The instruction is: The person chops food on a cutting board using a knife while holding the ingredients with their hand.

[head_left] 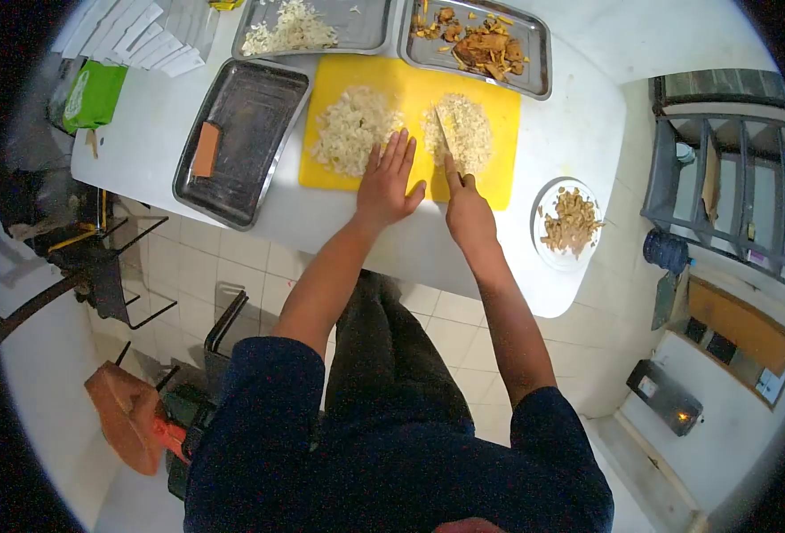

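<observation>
A yellow cutting board [410,75] lies on the white table and carries two piles of chopped pale food. My left hand [389,185] rests with stretched fingers at the right edge of the coarser left pile [350,133]. In my right hand [470,213] is the handle of a knife [446,140], its blade lying over the finer right pile [472,131]. What the pale pieces are, I cannot tell for sure; they look like chopped onion or cabbage.
A dark metal tray [248,124] with an orange-brown block [206,149] sits left of the board. Behind are a tray of pale shreds [357,35] and a tray of browned pieces [539,67]. A white plate [543,247] of brown bits stands right. A green packet [95,95] lies far left.
</observation>
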Action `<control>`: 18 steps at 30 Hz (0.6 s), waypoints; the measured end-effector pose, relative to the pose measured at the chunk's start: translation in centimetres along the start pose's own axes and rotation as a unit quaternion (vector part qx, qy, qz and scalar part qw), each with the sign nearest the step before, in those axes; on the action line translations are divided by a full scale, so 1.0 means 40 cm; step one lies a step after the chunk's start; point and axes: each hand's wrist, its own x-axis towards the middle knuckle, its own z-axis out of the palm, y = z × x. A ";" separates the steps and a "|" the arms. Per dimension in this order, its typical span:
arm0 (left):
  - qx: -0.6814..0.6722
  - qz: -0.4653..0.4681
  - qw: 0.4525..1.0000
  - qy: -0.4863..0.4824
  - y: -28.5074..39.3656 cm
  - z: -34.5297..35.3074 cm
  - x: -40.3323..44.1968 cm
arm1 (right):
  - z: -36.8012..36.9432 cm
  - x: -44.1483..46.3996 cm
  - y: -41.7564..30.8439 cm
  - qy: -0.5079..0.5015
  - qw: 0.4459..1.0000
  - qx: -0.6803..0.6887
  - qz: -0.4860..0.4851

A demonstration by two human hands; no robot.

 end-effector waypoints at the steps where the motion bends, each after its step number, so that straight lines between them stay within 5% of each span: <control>1: 0.000 -0.001 1.000 -0.002 -0.002 0.001 0.001 | 0.014 0.005 0.008 0.005 1.000 -0.005 -0.005; 13: 0.018 -0.002 1.000 -0.011 -0.002 0.006 0.005 | 0.044 0.010 -0.016 -0.052 0.997 -0.021 0.056; 18: 0.018 0.003 1.000 -0.006 -0.005 0.013 0.005 | 0.089 0.008 -0.007 0.012 0.999 -0.003 0.032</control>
